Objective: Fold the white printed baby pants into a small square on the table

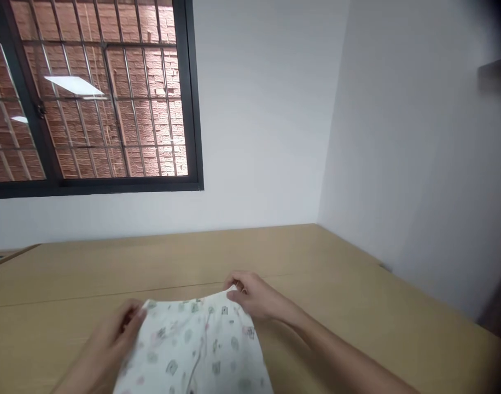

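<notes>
A white cloth garment (197,345) with a small grey and pink print lies on the light wooden table (357,306) near the front edge. My left hand (115,334) pinches its far left corner with the fingers closed on the fabric. My right hand (254,295) grips the far right corner, fingers curled over the edge. The far edge of the cloth is stretched between the two hands. The lower part of the cloth runs out of the picture at the bottom.
The table meets white walls (275,137) at the back and on the right, forming a corner. A black-framed window (94,98) with a grille, facing a brick wall, is at upper left. A dark shelf (496,74) edge shows at upper right.
</notes>
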Demonstrator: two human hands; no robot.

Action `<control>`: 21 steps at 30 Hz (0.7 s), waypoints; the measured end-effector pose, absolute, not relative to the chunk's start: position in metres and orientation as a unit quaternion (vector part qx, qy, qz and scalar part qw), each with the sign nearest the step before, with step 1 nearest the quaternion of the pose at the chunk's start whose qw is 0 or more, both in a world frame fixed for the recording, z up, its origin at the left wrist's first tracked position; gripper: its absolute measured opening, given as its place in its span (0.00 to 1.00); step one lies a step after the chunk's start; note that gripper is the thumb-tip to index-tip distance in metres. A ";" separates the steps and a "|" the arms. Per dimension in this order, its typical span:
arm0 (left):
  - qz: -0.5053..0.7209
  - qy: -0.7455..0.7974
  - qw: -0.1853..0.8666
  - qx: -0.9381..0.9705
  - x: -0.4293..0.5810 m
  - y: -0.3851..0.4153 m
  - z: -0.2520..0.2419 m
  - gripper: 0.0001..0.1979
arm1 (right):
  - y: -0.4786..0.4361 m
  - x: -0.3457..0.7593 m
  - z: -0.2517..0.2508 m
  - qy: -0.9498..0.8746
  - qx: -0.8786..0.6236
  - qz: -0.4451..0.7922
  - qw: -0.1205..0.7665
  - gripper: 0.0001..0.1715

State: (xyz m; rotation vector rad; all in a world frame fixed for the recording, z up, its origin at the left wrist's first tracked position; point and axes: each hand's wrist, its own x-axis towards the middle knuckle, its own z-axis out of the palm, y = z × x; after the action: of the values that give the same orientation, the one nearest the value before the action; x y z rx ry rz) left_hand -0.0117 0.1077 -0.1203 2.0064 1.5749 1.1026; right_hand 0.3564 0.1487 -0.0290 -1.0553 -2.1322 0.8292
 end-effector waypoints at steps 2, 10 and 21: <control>0.344 0.562 0.159 0.735 0.007 0.157 -0.138 0.22 | 0.189 0.356 -0.063 -0.799 -0.455 0.272 0.283 0.15; 0.228 0.652 0.097 0.717 0.054 0.261 -0.169 0.14 | 0.291 0.341 -0.149 -0.749 -0.566 0.201 0.279 0.18; 0.192 0.482 0.149 0.842 0.094 0.138 -0.133 0.16 | 0.314 0.358 -0.159 -0.762 -0.570 0.160 0.263 0.14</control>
State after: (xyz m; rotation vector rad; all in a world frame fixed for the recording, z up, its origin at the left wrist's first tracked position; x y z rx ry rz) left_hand 0.0935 0.1380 -0.1332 2.4195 1.3848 0.5511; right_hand 0.3581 0.3142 -0.1593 -1.5402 -2.0603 0.4340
